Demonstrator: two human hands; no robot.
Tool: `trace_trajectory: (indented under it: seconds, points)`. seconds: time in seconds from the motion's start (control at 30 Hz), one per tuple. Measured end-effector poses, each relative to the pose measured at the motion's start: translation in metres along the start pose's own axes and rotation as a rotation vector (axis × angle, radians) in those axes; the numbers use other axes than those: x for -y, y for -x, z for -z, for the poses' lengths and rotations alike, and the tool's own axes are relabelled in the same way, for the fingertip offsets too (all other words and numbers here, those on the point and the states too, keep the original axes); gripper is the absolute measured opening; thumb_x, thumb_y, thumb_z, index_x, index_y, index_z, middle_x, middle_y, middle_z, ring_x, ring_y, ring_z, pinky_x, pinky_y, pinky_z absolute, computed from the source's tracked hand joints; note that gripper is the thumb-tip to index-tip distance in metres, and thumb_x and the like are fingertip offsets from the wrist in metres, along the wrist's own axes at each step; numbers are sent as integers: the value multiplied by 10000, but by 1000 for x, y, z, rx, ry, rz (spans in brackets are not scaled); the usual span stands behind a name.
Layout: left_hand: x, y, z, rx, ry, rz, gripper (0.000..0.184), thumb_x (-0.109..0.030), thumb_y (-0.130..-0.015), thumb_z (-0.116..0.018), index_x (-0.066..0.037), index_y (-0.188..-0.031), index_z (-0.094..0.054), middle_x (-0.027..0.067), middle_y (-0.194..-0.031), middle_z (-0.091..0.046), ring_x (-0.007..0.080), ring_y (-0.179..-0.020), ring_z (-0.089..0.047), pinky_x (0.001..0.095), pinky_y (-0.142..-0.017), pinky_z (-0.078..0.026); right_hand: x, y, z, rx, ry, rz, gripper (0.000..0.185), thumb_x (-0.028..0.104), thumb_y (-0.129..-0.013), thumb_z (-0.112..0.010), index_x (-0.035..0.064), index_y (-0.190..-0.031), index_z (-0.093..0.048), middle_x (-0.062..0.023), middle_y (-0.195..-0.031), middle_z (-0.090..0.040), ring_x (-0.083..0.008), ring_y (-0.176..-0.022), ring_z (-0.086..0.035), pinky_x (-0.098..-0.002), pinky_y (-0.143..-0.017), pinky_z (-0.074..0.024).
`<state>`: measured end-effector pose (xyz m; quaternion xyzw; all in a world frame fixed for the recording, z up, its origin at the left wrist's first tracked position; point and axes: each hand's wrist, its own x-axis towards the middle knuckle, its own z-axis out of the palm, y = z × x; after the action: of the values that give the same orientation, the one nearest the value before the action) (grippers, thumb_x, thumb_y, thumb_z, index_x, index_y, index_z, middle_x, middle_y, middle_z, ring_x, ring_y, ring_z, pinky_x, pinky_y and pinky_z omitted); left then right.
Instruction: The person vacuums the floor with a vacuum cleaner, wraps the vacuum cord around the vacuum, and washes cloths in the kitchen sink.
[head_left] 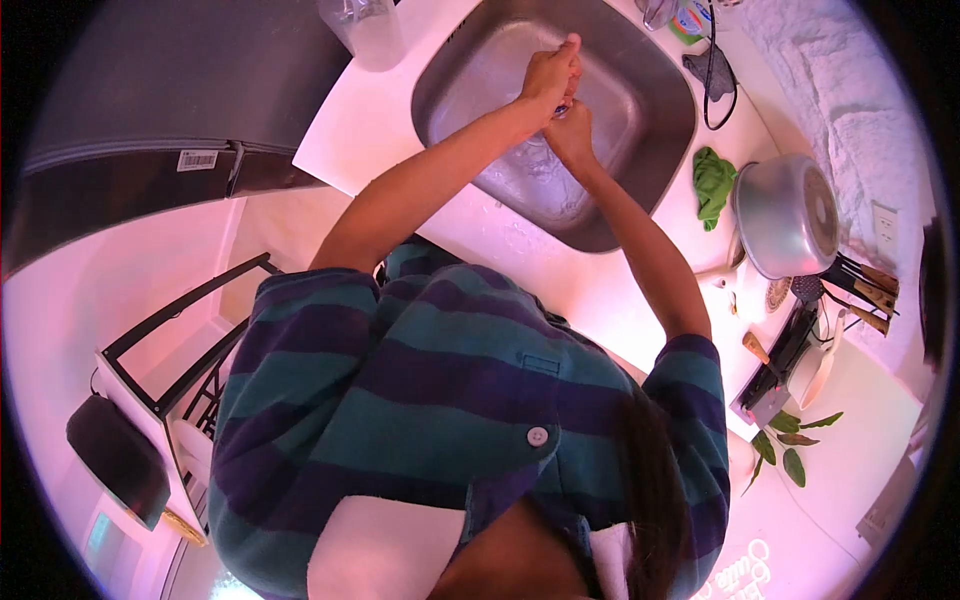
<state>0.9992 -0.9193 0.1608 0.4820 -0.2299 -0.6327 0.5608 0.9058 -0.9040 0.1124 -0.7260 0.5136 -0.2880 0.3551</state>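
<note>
Both hands meet over the metal sink (640, 60). My left hand (548, 76) is closed, with its fingers curled in against the other hand and one fingertip pointing away from me. Just below it, my right hand (570, 132) is also closed and touches the left. A small dark bluish spot shows between them, too small and hidden to name. Water or a wet sheen covers the sink bottom under the hands.
A clear plastic pitcher (368, 35) stands left of the sink. On the right are a green cloth (712, 186), a large metal pot (790, 215), a dark cable (711, 90), wooden-handled utensils (870, 300) and a leafy plant (793, 452). A dark appliance (180, 90) fills the left.
</note>
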Motion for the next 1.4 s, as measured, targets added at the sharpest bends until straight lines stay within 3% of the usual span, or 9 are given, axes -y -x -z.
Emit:
trace_trajectory:
  seconds: [0.47, 0.57, 0.67, 0.8, 0.87, 0.93, 1.2, 1.27, 1.4]
  points:
    - [-18, 20, 7, 33, 496, -12, 290, -352, -807, -531, -88, -700, -478, 34, -615, -452, 142, -518, -468, 275, -476, -405, 21, -26, 34, 22, 102, 728, 622, 77, -555, -687, 49, -1126, -443, -99, -875, -549, -237, -725, -556, -325, -637, -470]
    - [-42, 51, -5, 176, 408, -369, 483, -395, -721, -658, -35, -1001, -498, 94, -927, -506, 198, -873, -503, 351, -779, -412, 97, -15, 104, 436, -402, -135, 742, 19, -498, -689, 45, -1178, -392, -52, -869, -529, -174, -728, -525, -265, -605, -440]
    - [-32, 66, 24, -325, -459, -697, 781, -364, -639, -736, -10, -1216, -346, 151, -1175, -400, 254, -1125, -351, 398, -961, -257, 66, -3, 127, 414, -1018, -163, 654, -21, -531, -629, 43, -1152, -435, -50, -817, -549, -168, -666, -535, -250, -554, -433]
    - [-55, 95, 45, -1126, -698, -961, 898, -302, -555, -780, -20, -1248, -282, 182, -1209, -367, 326, -1159, -310, 414, -958, -245, -45, -7, 115, 364, 534, 103, 475, -27, -542, -581, 30, -1008, -507, -81, -803, -564, -221, -675, -551, -316, -603, -455]
    - [-90, 91, 61, -1294, -823, -1133, 945, -279, -531, -791, -15, -1260, -250, 192, -1187, -390, 352, -1130, -340, 416, -949, -264, -20, -6, 121, 230, -381, -85, 436, -18, -536, -594, 30, -962, -516, -92, -757, -561, -242, -666, -559, -335, -608, -457]
    - [-112, 69, 73, -1335, -795, -1013, 965, -243, -508, -800, -20, -1268, -250, 176, -1235, -368, 351, -1144, -333, 427, -949, -265, -1, 3, 140, 418, -1046, -155, 392, -9, -548, -600, 26, -932, -530, -106, -703, -562, -259, -688, -578, -351, -630, -467]
    - [-100, 179, 109, -849, -589, -1227, 1053, -81, -527, -711, -70, -1360, -68, 141, -1248, -368, 286, -1105, -419, 324, -959, -307, 48, -46, 141, 523, -896, -167, 344, 51, -652, -686, 0, -970, -565, -47, -879, -597, -143, -794, -551, -259, -747, -448]
    - [-82, 266, 105, -759, -431, -1107, 1077, -111, -532, -689, -85, -1369, -13, 137, -1148, -399, 286, -1063, -416, 331, -953, -297, 124, -2, 106, 227, 90, 315, 329, 85, -684, -682, 4, -978, -557, -84, -925, -595, -165, -822, -558, -279, -792, -441]
    - [-18, 420, 104, -876, -435, -986, 972, -68, -562, -656, -86, -1364, -105, 61, -1090, -444, 198, -1009, -434, 306, -907, -329, 169, 88, -17, 1072, -657, 3, 359, 199, -774, -637, 23, -1068, -532, -82, -1039, -555, -174, -942, -516, -288, -860, -387]
